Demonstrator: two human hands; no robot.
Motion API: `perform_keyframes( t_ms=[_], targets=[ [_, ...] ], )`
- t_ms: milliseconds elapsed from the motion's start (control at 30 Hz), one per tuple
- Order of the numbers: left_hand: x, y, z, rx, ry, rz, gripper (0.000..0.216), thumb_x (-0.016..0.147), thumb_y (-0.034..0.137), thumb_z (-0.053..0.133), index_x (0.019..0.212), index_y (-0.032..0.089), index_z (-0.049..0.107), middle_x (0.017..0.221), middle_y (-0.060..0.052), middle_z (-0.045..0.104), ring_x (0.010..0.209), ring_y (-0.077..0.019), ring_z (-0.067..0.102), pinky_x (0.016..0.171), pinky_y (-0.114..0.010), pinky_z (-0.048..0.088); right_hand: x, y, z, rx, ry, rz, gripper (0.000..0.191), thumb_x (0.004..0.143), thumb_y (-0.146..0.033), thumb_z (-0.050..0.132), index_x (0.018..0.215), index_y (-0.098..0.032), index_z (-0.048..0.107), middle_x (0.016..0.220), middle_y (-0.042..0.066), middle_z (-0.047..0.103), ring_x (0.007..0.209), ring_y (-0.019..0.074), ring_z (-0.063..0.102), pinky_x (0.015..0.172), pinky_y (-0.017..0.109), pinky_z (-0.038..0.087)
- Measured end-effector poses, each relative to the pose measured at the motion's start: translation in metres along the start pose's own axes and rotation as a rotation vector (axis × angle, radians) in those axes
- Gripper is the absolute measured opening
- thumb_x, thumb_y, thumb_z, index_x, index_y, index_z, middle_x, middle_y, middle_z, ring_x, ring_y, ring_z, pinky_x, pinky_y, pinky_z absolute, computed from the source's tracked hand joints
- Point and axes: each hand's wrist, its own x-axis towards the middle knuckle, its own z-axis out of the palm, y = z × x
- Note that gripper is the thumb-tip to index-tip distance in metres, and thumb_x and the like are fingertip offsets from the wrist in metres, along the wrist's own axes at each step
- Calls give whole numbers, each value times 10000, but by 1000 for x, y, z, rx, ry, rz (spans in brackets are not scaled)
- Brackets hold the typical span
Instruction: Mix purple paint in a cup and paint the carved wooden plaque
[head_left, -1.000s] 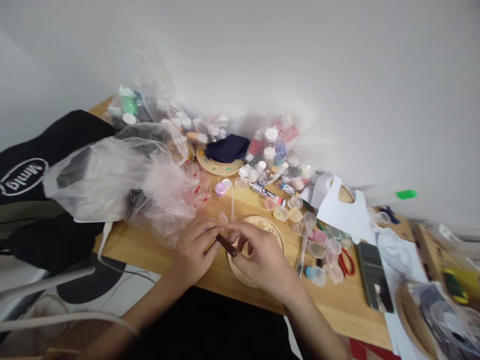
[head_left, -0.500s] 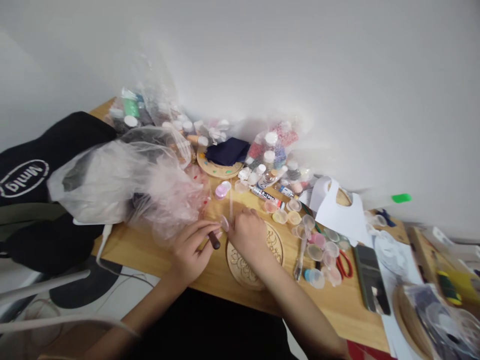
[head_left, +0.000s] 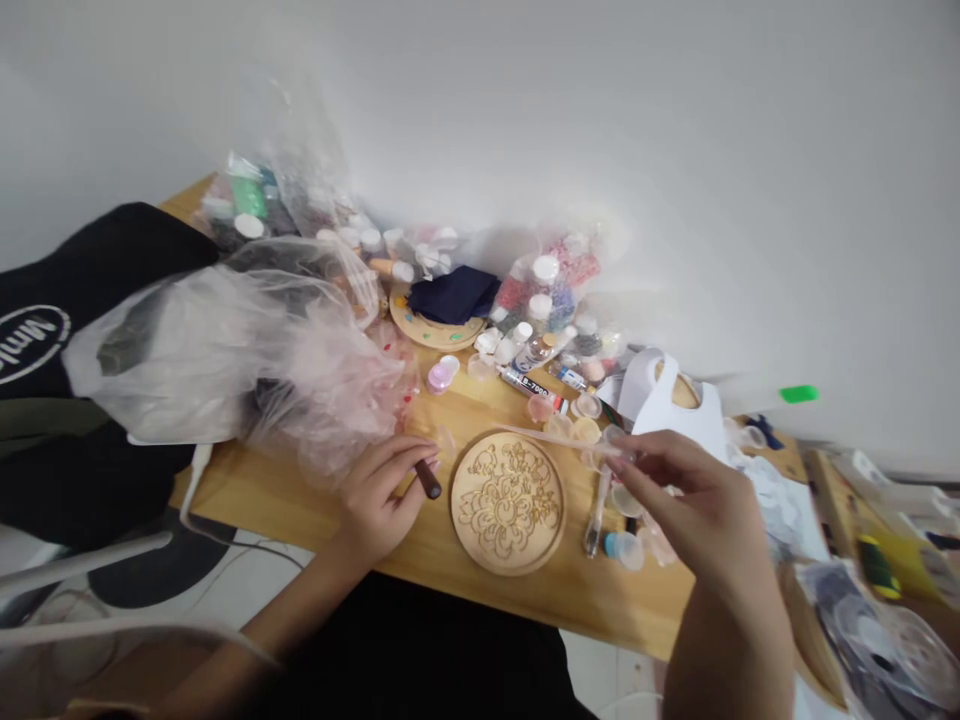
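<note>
My left hand [head_left: 384, 500] is closed around a dark brown handle [head_left: 427, 479], whose rounded end sticks out below the fingers. A small clear disc, perhaps a lid [head_left: 447, 442], shows at its fingertips. Raised over the small cups, my right hand [head_left: 690, 505] pinches one end of a thin translucent strip [head_left: 551, 437]. That strip points left, above the upper edge of a round wooden plate [head_left: 508, 570]. Carved flower lines with a golden tint cover the plate, which lies flat between my hands.
Small plastic cups [head_left: 586, 430] crowd the table right of the plate, beside a brush [head_left: 595, 525]. A glue tube [head_left: 534, 388] and bagged bottles [head_left: 540, 305] stand behind. Crumpled clear plastic [head_left: 195, 345] lies left. A folded dark cloth [head_left: 454, 294] rests on another round board.
My right hand has moved from over the plate, close to the left hand, out to the right with the strip. The carved plate is now uncovered. My left hand keeps its hold.
</note>
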Motion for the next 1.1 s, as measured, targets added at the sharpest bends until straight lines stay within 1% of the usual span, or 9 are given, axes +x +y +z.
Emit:
perform_keyframes(
  t_ms=[100, 233, 333, 567, 700, 900, 1100],
  targets=[
    [1, 0, 0, 1, -2, 12, 177, 846, 42, 661, 979, 158, 679, 925, -59, 719, 869, -172, 702, 800, -299, 588, 14, 11, 8, 40, 48, 7, 217, 778, -413, 723, 854, -214, 758, 713, 26, 705, 536, 124, 595, 496, 245, 501],
    [0, 1, 0, 1, -2, 4, 186, 845, 28, 649, 977, 155, 685, 933, -63, 725, 882, -178, 711, 818, -299, 590, 31, 19, 26, 2, 79, 24, 308, 771, -474, 690, 871, -193, 769, 648, 30, 681, 522, 140, 587, 498, 270, 501],
    [0, 1, 0, -4, 1, -7, 183, 847, 33, 652, 973, 161, 687, 933, -60, 727, 883, -178, 713, 823, -301, 592, 39, 19, 33, -38, 87, 10, 354, 757, -515, 670, 842, -186, 771, 649, 47, 692, 545, 160, 608, 518, 283, 504],
    [2, 2, 0, -14, -1, -10, 186, 850, 47, 647, 977, 176, 689, 925, -54, 729, 866, -178, 713, 797, -308, 601, 43, 18, 35, -35, 61, 57, 359, 746, -520, 662, 802, -183, 772, 677, 73, 732, 563, 180, 636, 542, 295, 517],
    [2, 2, -1, -16, -1, -23, 191, 849, 42, 644, 977, 175, 691, 928, -56, 730, 872, -179, 713, 798, -307, 600, 43, 18, 36, -60, 58, 56, 381, 752, -545, 646, 774, -182, 757, 666, 73, 729, 559, 184, 642, 543, 298, 516],
    [2, 2, 0, -10, -2, -11, 168, 860, 58, 643, 971, 177, 686, 919, -53, 730, 860, -177, 714, 785, -307, 598, 44, 21, 37, -79, 61, 60, 330, 755, -499, 640, 759, -187, 747, 675, 69, 730, 573, 182, 645, 559, 295, 510],
    [1, 2, 0, -11, 1, -17, 184, 856, 52, 645, 982, 180, 684, 926, -51, 728, 867, -176, 713, 793, -308, 600, 43, 21, 37, -101, 69, 37, 332, 761, -497, 628, 744, -186, 741, 674, 70, 731, 565, 180, 642, 558, 299, 502]
  ],
)
